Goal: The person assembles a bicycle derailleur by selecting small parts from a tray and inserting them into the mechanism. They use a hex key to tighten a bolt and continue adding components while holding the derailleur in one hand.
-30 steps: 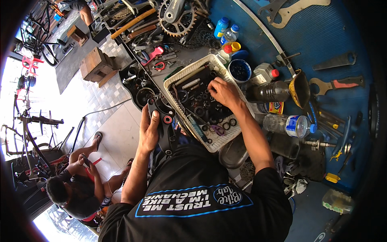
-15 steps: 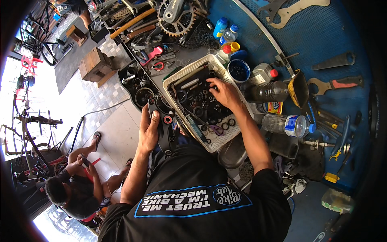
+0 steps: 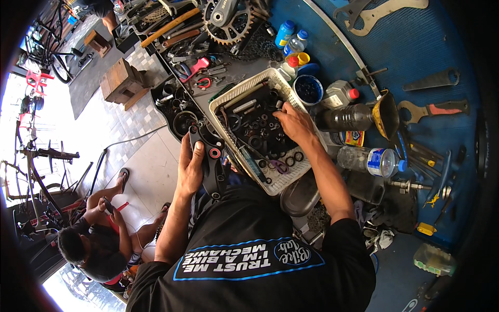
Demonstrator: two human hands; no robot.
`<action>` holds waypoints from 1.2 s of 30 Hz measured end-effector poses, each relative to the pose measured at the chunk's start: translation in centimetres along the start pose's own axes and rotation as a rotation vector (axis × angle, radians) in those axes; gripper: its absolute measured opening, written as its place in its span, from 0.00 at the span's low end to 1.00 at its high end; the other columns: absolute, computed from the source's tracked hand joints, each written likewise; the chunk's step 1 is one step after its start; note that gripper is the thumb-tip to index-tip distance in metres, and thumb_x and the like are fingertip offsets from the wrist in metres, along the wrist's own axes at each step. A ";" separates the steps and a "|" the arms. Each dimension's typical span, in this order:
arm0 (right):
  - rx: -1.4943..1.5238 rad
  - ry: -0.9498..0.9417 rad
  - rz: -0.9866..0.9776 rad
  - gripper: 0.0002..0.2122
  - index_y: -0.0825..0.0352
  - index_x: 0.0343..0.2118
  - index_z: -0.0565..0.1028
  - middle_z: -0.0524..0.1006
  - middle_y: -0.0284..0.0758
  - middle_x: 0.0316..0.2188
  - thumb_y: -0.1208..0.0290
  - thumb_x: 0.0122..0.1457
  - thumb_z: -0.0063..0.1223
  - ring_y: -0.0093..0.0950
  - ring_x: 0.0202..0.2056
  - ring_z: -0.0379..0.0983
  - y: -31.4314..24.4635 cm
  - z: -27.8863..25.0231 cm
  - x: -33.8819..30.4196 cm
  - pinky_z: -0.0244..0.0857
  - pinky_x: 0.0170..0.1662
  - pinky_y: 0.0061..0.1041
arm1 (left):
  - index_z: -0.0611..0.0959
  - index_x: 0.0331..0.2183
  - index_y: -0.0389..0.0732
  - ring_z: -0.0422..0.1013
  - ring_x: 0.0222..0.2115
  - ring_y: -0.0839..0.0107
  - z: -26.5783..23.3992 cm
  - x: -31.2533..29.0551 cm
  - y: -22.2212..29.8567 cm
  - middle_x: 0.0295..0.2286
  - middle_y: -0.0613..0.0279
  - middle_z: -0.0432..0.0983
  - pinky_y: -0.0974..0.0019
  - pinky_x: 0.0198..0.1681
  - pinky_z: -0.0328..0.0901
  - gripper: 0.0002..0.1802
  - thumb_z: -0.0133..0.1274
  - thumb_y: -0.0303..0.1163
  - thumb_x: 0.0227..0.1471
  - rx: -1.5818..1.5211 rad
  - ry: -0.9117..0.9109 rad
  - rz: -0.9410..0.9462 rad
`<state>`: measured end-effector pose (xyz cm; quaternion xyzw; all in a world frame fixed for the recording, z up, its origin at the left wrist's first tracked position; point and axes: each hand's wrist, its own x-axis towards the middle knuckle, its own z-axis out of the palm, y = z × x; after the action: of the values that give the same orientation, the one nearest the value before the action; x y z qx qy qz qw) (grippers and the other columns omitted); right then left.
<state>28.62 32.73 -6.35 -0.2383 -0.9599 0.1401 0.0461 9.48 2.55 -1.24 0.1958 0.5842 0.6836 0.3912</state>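
My left hand point(image 3: 190, 169) grips a black bike suspension link point(image 3: 213, 177), its thumb lying along one side. A red-ringed bearing point(image 3: 214, 153) shows in the link's face. Over a white perforated plastic basket point(image 3: 283, 183), my right hand point(image 3: 295, 125) has thumb and fingers drawn together at a small light metal cylinder point(image 3: 279, 105). Loose bearings, rings and dark small parts fill the basket around those fingertips. Purple-handled scissors point(image 3: 279, 166) and several black rings point(image 3: 294, 158) lie at its near end.
Bottles and a blue-rimmed tub point(image 3: 309, 90) crowd the basket's right side. A crankset point(image 3: 227, 23) and pliers with red handles point(image 3: 196, 68) lie beyond it. Wrenches point(image 3: 436, 108) hang on the blue board. At the lower left sits another person point(image 3: 104, 239) holding a phone.
My right hand has shifted slightly right and nearer within the basket, its fingers closing at a small metal cylinder. The left hand and the link stay almost where they were.
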 end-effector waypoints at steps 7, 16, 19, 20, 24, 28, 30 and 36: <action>0.085 -0.085 0.134 0.09 0.61 0.43 0.84 0.77 0.34 0.40 0.72 0.59 0.64 0.40 0.41 0.79 -0.7 -1.2 -1.0 0.74 0.43 0.40 | 0.63 0.68 0.35 0.69 0.57 0.70 0.2 -0.4 0.5 0.57 0.56 0.72 0.66 0.61 0.63 0.31 0.47 0.43 0.74 0.032 0.033 -0.022; 0.060 -0.078 0.202 0.12 0.60 0.45 0.82 0.78 0.34 0.41 0.68 0.57 0.68 0.40 0.42 0.79 -0.8 0.6 -2.2 0.74 0.45 0.41 | 0.64 0.66 0.34 0.70 0.55 0.71 0.6 -0.1 0.3 0.56 0.55 0.73 0.67 0.59 0.65 0.31 0.47 0.43 0.74 0.036 0.023 -0.025; 0.072 -0.079 0.210 0.11 0.59 0.43 0.82 0.78 0.34 0.41 0.67 0.57 0.68 0.40 0.42 0.79 -0.8 0.7 -2.2 0.73 0.44 0.41 | 0.64 0.66 0.33 0.71 0.54 0.71 0.5 0.0 0.1 0.55 0.56 0.74 0.67 0.58 0.66 0.31 0.46 0.43 0.74 0.028 0.006 -0.025; 0.085 -0.082 0.213 0.11 0.60 0.41 0.82 0.78 0.34 0.41 0.67 0.57 0.68 0.41 0.42 0.79 -0.8 0.6 -2.2 0.73 0.43 0.41 | 0.64 0.66 0.33 0.71 0.53 0.71 0.5 0.0 0.1 0.55 0.56 0.75 0.67 0.58 0.66 0.30 0.46 0.43 0.74 0.029 0.002 -0.021; 0.123 -0.108 0.240 0.08 0.62 0.36 0.79 0.79 0.34 0.38 0.69 0.56 0.66 0.41 0.41 0.79 -1.2 0.0 -1.9 0.72 0.42 0.40 | 0.66 0.65 0.33 0.72 0.53 0.72 0.6 -0.1 0.4 0.54 0.57 0.76 0.67 0.57 0.67 0.30 0.46 0.43 0.74 -0.029 0.011 -0.044; 0.267 -0.060 0.231 0.07 0.64 0.35 0.76 0.81 0.36 0.33 0.73 0.56 0.64 0.42 0.36 0.80 -0.2 -0.2 -1.8 0.71 0.39 0.41 | 0.66 0.66 0.35 0.73 0.52 0.71 0.2 0.0 0.0 0.53 0.57 0.76 0.66 0.57 0.68 0.28 0.44 0.43 0.74 -0.083 0.018 -0.071; 0.327 -0.081 0.262 0.07 0.64 0.37 0.76 0.82 0.37 0.32 0.73 0.56 0.63 0.43 0.35 0.80 0.1 -0.9 -1.6 0.71 0.38 0.43 | 0.66 0.67 0.36 0.75 0.52 0.68 0.3 0.0 -0.1 0.52 0.56 0.77 0.63 0.57 0.70 0.29 0.42 0.44 0.75 -0.134 0.035 -0.072; 0.506 0.001 0.236 0.08 0.65 0.41 0.79 0.82 0.40 0.33 0.75 0.59 0.61 0.39 0.31 0.79 -0.2 -1.3 -1.2 0.72 0.38 0.37 | 0.64 0.69 0.37 0.76 0.52 0.66 0.2 0.0 -0.1 0.53 0.54 0.77 0.62 0.57 0.69 0.32 0.41 0.47 0.75 -0.219 0.049 -0.136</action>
<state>29.79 32.32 -5.06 -0.3295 -0.8600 0.3796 0.0881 9.65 2.66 -1.24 0.0951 0.5274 0.7199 0.4410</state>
